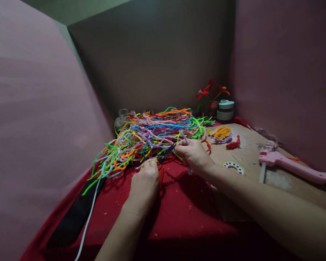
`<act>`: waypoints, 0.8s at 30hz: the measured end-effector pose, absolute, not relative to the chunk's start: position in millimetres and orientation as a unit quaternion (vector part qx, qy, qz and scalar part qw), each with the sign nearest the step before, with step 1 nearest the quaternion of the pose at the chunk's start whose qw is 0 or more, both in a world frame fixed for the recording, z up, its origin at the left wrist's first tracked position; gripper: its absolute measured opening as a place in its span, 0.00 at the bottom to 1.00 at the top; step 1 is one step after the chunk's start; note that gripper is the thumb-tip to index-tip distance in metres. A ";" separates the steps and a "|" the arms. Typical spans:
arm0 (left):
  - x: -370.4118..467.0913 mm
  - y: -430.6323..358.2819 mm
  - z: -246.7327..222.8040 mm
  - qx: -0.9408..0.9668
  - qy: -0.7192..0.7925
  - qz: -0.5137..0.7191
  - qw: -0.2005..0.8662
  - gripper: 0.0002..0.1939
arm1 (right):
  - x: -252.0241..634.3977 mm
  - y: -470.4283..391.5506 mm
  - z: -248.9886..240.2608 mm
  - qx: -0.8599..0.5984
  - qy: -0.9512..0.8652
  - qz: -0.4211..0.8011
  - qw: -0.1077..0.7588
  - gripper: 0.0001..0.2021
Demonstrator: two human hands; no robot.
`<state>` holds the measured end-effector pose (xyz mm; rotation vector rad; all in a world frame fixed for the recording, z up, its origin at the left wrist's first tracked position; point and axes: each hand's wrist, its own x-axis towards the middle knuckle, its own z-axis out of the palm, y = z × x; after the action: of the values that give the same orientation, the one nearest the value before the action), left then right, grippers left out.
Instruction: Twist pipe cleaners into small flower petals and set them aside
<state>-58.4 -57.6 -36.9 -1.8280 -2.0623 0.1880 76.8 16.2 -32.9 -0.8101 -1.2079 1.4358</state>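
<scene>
My left hand [146, 177] is closed around the red-handled scissors [167, 153], whose dark blades point up and to the right. Beside its fingertips show bits of yellow and purple pipe cleaner; whether they are held too, I cannot tell. Between the fingers of my right hand [194, 154] is a purple pipe cleaner [183, 137], with its lower end hanging below the hand. The scissor tips reach close to the right fingertips. Just beyond both hands lies a big tangled heap of multicoloured pipe cleaners [157, 130].
On the brown board [241, 152] at right lie a pink glue gun [296, 166], a white ring with holes [233, 167], an orange coil [222, 132] and a red fuzzy piece [233, 143]. A lidded jar [225, 110] and red flowers [203, 92] stand behind. A white cord [89, 217] crosses the left side.
</scene>
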 end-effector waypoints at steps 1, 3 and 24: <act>-58.1 -57.3 -36.4 -0.650 -0.734 0.060 0.186 0.15 | 76.3 15.4 -33.5 -0.337 -0.511 0.600 0.515 0.05; -60.2 -56.6 -35.6 -0.648 -0.739 0.039 0.179 0.14 | 75.9 14.1 -33.3 -0.336 -0.517 0.601 0.509 0.06; -64.0 -59.5 -32.8 -0.640 -0.739 0.055 0.203 0.13 | 79.9 22.3 -27.6 -0.329 -0.474 0.595 0.559 0.06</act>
<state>-64.0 -59.5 -32.8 -1.7872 -2.0622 0.1543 79.9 22.3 -27.6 -0.7760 -1.1170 1.4030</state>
